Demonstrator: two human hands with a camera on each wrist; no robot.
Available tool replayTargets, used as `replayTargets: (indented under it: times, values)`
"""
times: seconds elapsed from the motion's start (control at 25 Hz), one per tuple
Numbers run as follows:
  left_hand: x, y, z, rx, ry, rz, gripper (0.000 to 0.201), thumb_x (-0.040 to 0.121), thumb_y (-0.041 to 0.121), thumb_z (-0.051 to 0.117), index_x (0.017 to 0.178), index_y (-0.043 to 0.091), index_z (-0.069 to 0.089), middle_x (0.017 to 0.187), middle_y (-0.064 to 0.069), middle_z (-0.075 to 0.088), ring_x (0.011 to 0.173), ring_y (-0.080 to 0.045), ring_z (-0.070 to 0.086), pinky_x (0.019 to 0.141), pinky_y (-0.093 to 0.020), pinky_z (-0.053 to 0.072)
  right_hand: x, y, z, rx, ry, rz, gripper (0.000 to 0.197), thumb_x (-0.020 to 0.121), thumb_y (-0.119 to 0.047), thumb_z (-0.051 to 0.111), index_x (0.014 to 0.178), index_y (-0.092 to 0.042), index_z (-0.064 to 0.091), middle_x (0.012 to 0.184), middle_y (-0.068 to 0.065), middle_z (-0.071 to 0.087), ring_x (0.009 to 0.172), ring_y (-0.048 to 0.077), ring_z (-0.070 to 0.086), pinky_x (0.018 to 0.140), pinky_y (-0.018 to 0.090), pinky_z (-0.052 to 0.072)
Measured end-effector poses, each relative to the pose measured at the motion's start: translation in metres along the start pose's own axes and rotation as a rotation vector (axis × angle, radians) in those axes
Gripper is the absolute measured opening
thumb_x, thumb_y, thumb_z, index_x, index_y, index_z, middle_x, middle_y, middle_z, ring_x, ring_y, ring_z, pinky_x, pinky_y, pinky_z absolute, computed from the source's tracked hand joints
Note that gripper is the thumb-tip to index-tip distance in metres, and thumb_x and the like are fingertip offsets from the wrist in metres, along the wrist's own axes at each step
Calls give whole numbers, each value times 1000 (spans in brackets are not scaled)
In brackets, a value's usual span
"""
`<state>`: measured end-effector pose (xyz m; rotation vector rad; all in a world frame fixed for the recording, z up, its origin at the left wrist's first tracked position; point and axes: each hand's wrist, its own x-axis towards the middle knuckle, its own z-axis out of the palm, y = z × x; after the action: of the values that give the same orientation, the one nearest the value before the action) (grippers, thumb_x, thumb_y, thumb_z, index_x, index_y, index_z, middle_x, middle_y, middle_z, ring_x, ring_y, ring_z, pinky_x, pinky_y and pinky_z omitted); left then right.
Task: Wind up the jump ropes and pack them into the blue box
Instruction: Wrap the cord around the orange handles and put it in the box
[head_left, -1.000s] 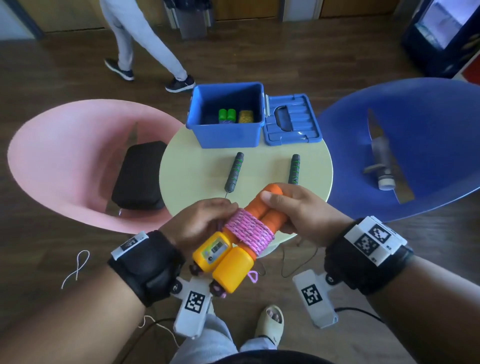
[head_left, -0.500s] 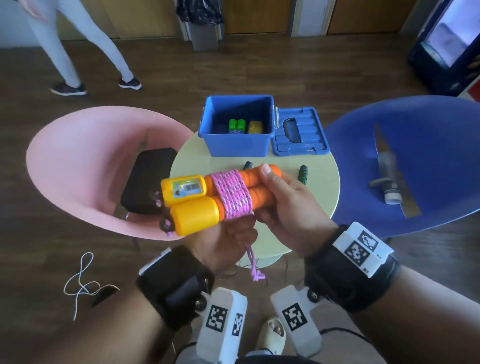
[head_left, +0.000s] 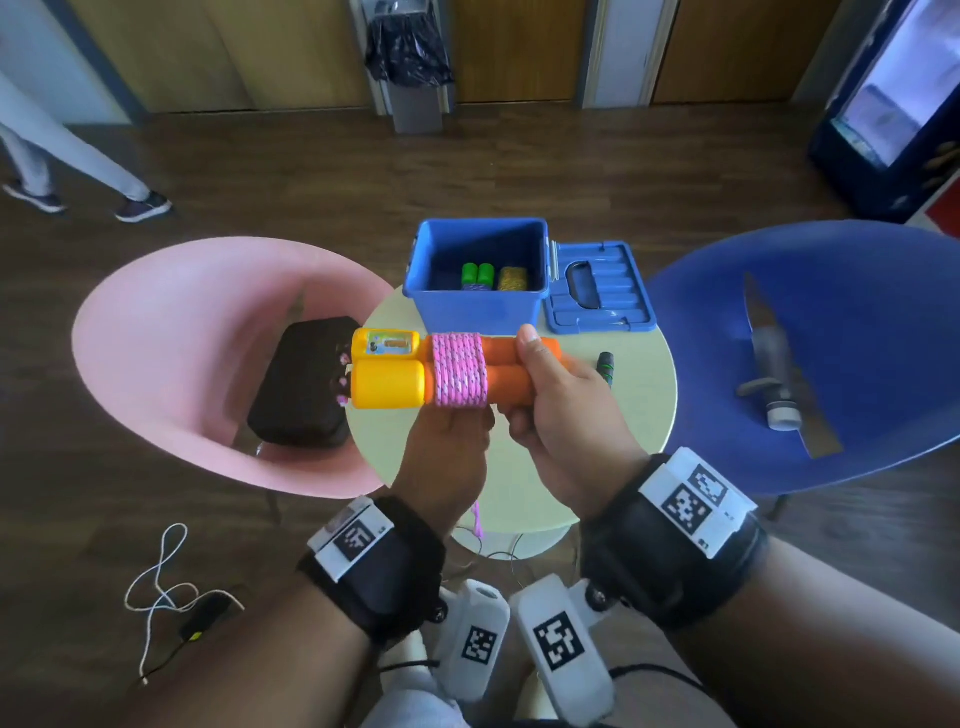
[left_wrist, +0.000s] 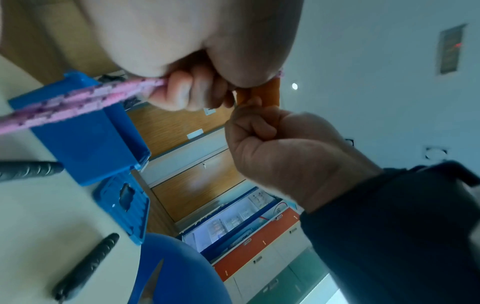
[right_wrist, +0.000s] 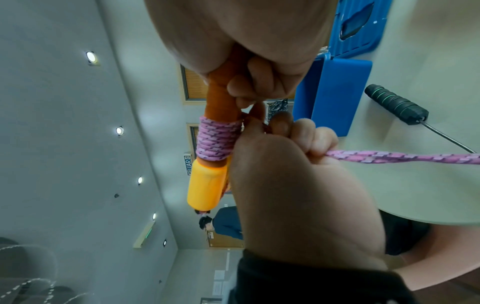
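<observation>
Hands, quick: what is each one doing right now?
Left hand: closed, gripping the loose end of the pink rope under the bundle.
Right hand: closed, gripping the orange handles.

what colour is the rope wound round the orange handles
Pink with darker purple flecks, on the rope; clearest in the right wrist view.
</observation>
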<state>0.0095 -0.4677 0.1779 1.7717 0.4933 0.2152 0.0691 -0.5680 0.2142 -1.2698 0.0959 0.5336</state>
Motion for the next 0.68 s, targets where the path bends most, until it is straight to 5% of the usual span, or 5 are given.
replayTargets:
  times: [0.24, 0.4, 0.48, 0.6, 0.68]
  values:
    - [6, 14, 1, -58, -117, 43, 31, 101, 28, 47, 117, 9, 65, 106, -9, 73, 96, -18, 70, 88, -30, 54, 4, -3, 0, 25, 83, -47, 43, 99, -45, 54, 106, -3, 61, 80, 21, 65, 64, 24, 63, 55, 35, 55]
    - [-3, 29, 4, -12, -173, 32, 33, 104, 21, 41, 89, 8, 67, 83, -4, 73, 78, -16, 68, 70, -22, 45, 12, -19, -4, -108, 241, -179, 37, 98, -46, 53, 95, -10, 55, 64, 1, 58, 45, 7, 55, 44, 23, 43]
    - [-5, 35, 6, -6, -216, 36, 33, 103, 19, 42, 82, 10, 65, 75, -4, 69, 70, -16, 65, 66, -19, 45, 17, -24, -6, -261, 313, -283, 34, 94, -52, 54, 92, -19, 55, 76, 1, 65, 58, 10, 61, 54, 30, 50]
    - [2, 46, 2, -1, -233, 12, 33, 100, 17, 46, 73, 17, 64, 64, 0, 54, 58, -13, 52, 64, -31, 52, 16, -36, -8, -496, 324, -420, 25, 94, -49, 57, 89, -24, 51, 83, -6, 64, 74, 13, 63, 67, 31, 49]
    - [10, 55, -9, 189, -219, 104, 31, 98, 21, 50, 70, 22, 64, 59, 10, 51, 54, -9, 44, 59, -22, 46, 12, -46, -12, -680, 249, -509, 24, 93, -47, 59, 92, -26, 49, 84, -12, 62, 78, 13, 61, 67, 31, 46]
